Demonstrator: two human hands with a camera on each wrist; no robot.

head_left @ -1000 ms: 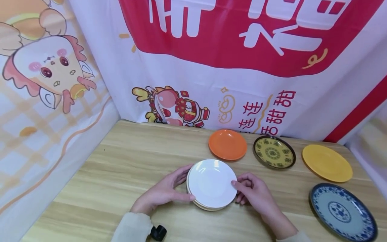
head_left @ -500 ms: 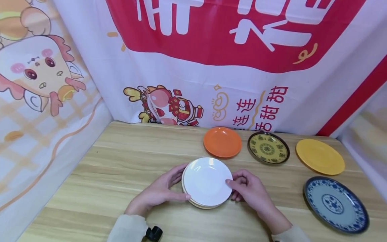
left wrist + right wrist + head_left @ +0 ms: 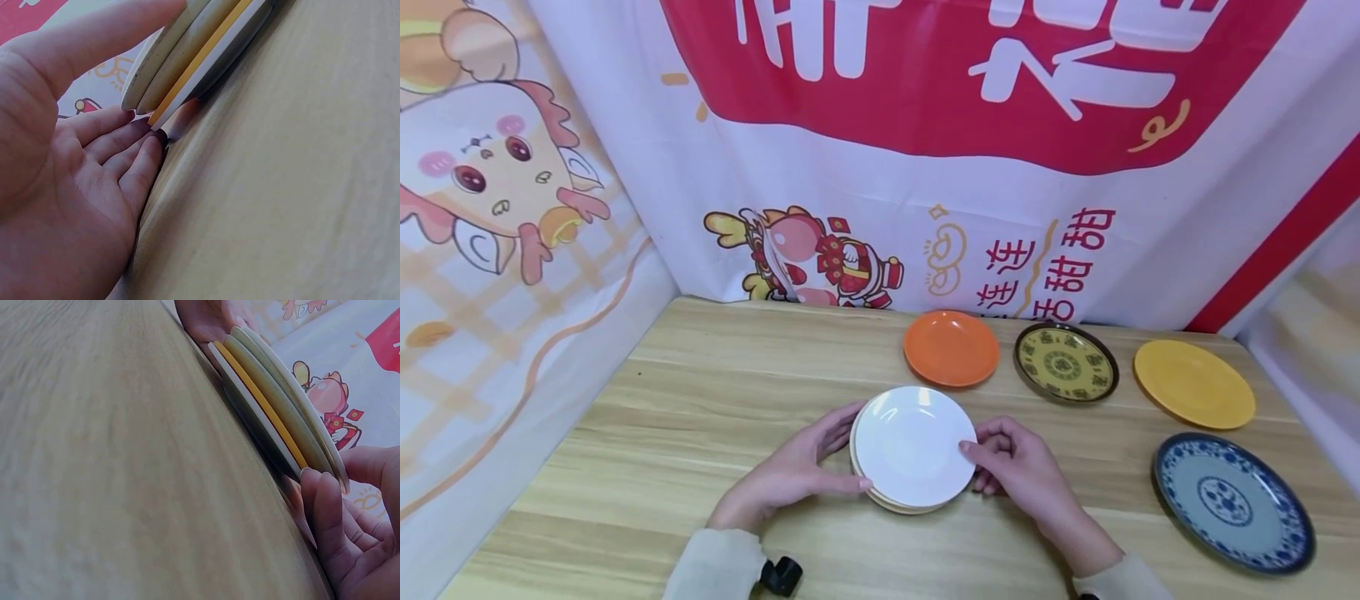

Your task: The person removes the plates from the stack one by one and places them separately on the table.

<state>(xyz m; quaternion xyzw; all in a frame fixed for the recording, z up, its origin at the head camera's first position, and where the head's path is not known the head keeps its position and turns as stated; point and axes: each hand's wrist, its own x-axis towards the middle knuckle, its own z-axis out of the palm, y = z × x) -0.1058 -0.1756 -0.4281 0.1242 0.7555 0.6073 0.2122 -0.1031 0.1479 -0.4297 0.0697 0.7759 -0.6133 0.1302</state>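
A stack of plates stands on the wooden table, with a white plate on top. From the side, the left wrist view shows cream rims, a yellow edge and a white edge below it. My left hand holds the stack's left side, its thumb at the top plate's front rim and its fingertips against the lower edges. On the opposite side my right hand pinches the rim, thumb on the top plate and curled fingers at the lower edges.
Behind the stack lie an orange plate, a patterned olive plate with a dark rim and a yellow plate. A blue-and-white plate is at the right. Printed cloth hangs along the table's back edge.
The head view has turned slightly, so everything appears a little further left than a second ago. Both hands stay at the stack, with no clear change in their hold.
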